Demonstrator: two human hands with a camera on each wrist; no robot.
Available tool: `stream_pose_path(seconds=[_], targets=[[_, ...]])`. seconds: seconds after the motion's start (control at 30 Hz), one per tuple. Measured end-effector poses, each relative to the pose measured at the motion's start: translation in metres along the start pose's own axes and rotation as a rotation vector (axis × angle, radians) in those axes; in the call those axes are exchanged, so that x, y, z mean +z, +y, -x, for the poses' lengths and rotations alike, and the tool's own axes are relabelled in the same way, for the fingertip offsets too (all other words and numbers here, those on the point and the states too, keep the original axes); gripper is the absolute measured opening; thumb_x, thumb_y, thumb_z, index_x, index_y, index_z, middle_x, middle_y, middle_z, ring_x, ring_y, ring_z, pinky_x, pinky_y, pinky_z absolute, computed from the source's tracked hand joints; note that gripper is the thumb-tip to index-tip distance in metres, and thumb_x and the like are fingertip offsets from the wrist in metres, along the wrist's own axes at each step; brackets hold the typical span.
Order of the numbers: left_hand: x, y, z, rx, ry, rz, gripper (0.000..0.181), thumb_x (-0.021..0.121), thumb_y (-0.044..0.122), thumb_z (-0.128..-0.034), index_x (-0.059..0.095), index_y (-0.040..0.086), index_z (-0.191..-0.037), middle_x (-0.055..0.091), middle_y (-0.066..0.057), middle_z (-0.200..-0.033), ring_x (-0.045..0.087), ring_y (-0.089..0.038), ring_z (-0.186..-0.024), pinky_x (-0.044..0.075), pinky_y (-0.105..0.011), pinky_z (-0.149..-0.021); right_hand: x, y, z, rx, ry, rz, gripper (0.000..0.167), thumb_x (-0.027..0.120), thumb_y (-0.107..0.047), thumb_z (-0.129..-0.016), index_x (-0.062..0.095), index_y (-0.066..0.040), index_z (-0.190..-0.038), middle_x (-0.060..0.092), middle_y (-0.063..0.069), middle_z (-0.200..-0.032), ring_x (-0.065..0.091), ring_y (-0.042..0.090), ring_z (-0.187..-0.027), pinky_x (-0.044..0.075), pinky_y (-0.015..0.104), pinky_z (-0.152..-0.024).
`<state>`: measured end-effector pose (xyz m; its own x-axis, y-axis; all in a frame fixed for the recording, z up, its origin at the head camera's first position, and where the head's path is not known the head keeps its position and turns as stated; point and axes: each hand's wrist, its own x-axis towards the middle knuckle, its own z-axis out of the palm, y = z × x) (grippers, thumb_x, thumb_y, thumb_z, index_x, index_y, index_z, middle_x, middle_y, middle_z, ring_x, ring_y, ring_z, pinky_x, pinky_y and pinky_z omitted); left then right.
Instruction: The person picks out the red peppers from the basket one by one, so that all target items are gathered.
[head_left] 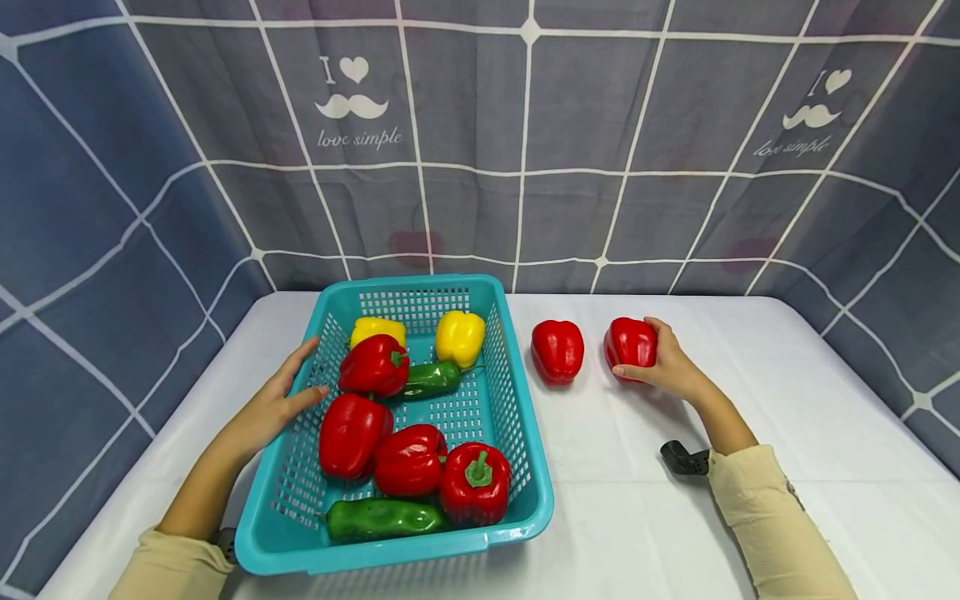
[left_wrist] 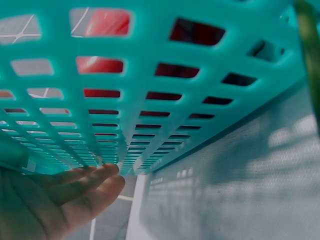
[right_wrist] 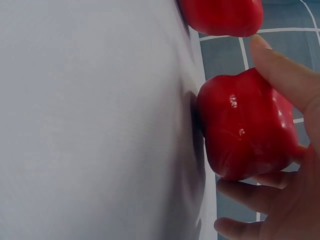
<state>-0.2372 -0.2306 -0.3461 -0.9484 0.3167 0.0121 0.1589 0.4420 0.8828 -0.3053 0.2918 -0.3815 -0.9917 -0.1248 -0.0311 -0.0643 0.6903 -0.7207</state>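
Note:
On the white table, my right hand (head_left: pixel 672 364) holds a glossy red bell pepper (head_left: pixel 628 343) between thumb and fingers. The right wrist view shows the pepper (right_wrist: pixel 245 125) close beside the tablecloth, its far side hidden by the hand. Just left of it lies a second red bell pepper (head_left: pixel 557 352), touched by neither hand. My left hand (head_left: pixel 270 410) rests at the left rim of a teal plastic basket (head_left: pixel 534 467). Fairly straight fingers (left_wrist: pixel 95 190) lie along the basket's outer wall in the left wrist view.
Inside the basket are several red bell peppers (head_left: pixel 349 437), two yellow peppers (head_left: pixel 460 337) and two long green peppers (head_left: pixel 386 518). A grey checked curtain (head_left: pixel 585 108) stands behind and beside the table. A black wrist device (head_left: pixel 684 459) sticks out from the right sleeve.

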Motion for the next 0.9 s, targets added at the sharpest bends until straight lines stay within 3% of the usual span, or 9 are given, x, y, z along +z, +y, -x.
stream_pose_path(seconds=[0.53,0.9], targets=[[0.0007,-0.0001,0.0010,0.000,0.005,0.007,0.072,0.043,0.019,-0.0911,-0.001,0.007,-0.147,0.008,-0.028,-0.149,0.028,-0.054,-0.124,0.052,-0.050,-0.075,0.0047,0.0001,-0.0008,0.024,-0.021,-0.037,0.102,0.072,-0.030,-0.074,-0.001,-0.001,-0.140,0.024,0.029,-0.135,0.029,0.047,-0.122,0.043,0.056,-0.090],[0.0009,0.0022,0.0017,0.007,0.009,-0.009,0.073,0.044,0.019,-0.0908,0.000,0.006,-0.147,0.009,-0.028,-0.148,0.025,-0.049,-0.128,0.044,-0.056,-0.087,0.0036,0.0027,0.0004,-0.005,-0.047,-0.011,0.114,0.073,-0.026,-0.075,-0.016,-0.001,-0.142,0.020,0.034,-0.138,0.028,0.049,-0.123,0.034,0.061,-0.096]])
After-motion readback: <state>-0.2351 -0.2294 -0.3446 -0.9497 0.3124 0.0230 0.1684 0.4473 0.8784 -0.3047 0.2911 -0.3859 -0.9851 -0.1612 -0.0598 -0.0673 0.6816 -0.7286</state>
